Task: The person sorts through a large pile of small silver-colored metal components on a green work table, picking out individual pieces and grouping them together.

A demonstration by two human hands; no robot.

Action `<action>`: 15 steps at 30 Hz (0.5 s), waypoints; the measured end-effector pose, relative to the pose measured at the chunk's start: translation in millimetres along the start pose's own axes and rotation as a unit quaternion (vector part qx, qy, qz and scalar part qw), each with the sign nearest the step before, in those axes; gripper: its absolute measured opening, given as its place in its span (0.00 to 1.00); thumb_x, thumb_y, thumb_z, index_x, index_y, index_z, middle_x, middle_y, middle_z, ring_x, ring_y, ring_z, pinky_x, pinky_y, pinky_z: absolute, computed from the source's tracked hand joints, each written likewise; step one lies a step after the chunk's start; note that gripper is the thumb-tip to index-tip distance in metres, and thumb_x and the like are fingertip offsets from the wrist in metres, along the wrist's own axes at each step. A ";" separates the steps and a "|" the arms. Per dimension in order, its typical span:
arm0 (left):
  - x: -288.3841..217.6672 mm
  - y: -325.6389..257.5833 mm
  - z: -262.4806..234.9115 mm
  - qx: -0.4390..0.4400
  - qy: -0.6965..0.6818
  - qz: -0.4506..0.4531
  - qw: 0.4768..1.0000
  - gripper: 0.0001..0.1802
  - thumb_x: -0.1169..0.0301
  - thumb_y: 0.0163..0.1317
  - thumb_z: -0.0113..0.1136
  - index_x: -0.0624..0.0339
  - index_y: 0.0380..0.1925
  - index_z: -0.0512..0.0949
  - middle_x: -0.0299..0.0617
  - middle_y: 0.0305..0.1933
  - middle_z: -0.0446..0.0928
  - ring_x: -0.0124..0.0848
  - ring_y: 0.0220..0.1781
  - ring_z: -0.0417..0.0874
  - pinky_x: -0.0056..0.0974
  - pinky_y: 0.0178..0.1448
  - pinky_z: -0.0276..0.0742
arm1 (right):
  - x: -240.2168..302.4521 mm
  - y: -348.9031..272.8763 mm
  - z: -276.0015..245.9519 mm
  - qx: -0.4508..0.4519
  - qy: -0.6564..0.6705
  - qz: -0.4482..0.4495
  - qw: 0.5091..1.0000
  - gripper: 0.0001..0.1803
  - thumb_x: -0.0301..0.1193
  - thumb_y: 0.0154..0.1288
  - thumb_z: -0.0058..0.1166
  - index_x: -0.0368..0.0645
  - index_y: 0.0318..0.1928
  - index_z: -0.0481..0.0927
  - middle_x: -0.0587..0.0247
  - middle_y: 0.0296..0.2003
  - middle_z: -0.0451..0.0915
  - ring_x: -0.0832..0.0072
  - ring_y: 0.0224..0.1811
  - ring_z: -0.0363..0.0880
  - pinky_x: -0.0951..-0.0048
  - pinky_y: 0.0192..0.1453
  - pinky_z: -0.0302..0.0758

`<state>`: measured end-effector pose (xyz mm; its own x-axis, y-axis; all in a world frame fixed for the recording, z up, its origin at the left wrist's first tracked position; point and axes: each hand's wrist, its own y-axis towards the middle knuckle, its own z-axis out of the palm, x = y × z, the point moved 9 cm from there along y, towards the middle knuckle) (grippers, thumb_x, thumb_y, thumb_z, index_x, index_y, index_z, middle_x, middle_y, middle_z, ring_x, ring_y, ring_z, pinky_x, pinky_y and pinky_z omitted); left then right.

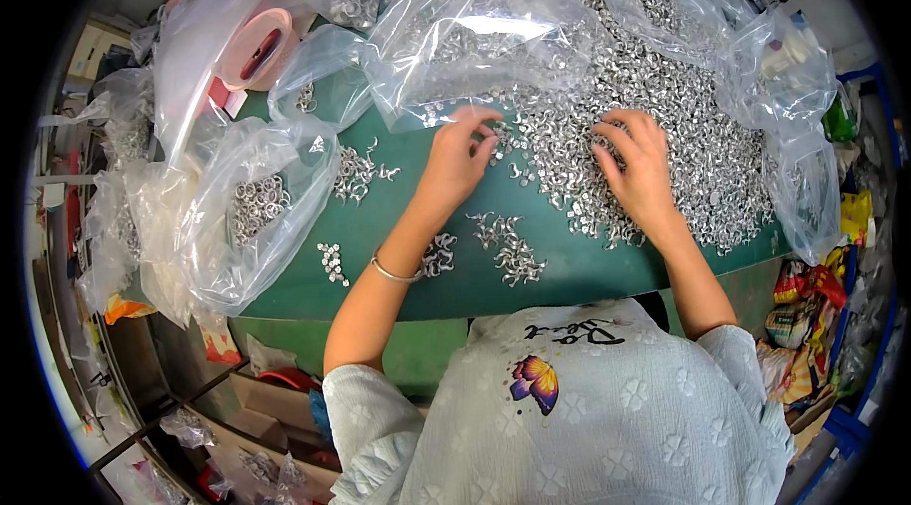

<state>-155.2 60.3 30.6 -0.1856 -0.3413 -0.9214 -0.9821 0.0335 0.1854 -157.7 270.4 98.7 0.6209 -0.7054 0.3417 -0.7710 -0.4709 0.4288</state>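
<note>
A large heap of small shiny silver metal pieces (702, 154), many of them curved, spreads over the right half of the green table. My right hand (638, 158) rests at its left part, fingers bent and apart, their tips among the pieces. Left of the heap, my left hand (457, 152) has its fingers curved and thumb apart beside a few loose pieces (503, 140); nothing shows in its grip. Nearer me lie a small group of curved pieces (510, 249) and another group (438, 256), partly hidden by my left forearm. Small squarish pieces (332, 263) form a cluster farther left.
Clear plastic sheeting (474, 21) covers the back of the heap. On the left, an open plastic bag (204, 239) holds silver rings (258, 206), near more curved pieces (356, 173). A pink basket (256, 49) stands behind. The green table's (607, 277) front edge curves before me.
</note>
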 end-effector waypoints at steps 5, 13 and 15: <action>-32.1 -14.0 8.0 -0.025 0.276 0.128 0.952 0.17 0.81 0.54 0.63 0.57 0.45 0.78 0.42 0.51 0.74 0.33 0.45 0.78 0.33 0.42 0.75 | 41.5 15.7 53.2 0.096 0.056 -0.077 0.991 0.14 0.29 0.55 0.62 0.41 0.43 0.80 0.61 0.49 0.75 0.63 0.55 0.69 0.61 0.57 0.63; 3.2 -21.7 -18.1 -0.016 0.100 -0.092 0.991 0.18 0.80 0.55 0.63 0.59 0.47 0.77 0.46 0.51 0.73 0.41 0.50 0.75 0.41 0.52 0.72 | 22.3 19.4 47.9 0.090 0.014 -0.030 0.995 0.10 0.29 0.53 0.63 0.42 0.37 0.81 0.64 0.43 0.75 0.65 0.50 0.70 0.62 0.53 0.63; 1.4 -24.1 -20.4 -0.051 0.069 -0.125 0.988 0.18 0.79 0.54 0.64 0.60 0.47 0.77 0.47 0.51 0.73 0.44 0.51 0.75 0.42 0.55 0.71 | 41.5 22.1 51.2 0.075 0.043 -0.071 0.994 0.09 0.29 0.52 0.64 0.42 0.34 0.80 0.64 0.37 0.74 0.66 0.46 0.70 0.63 0.49 0.63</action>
<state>-131.1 39.8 31.7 0.0747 -0.4525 -0.8886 -0.9870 -0.1606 -0.0012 -156.2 203.6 79.5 0.7301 -0.5810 0.3597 -0.6829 -0.6404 0.3514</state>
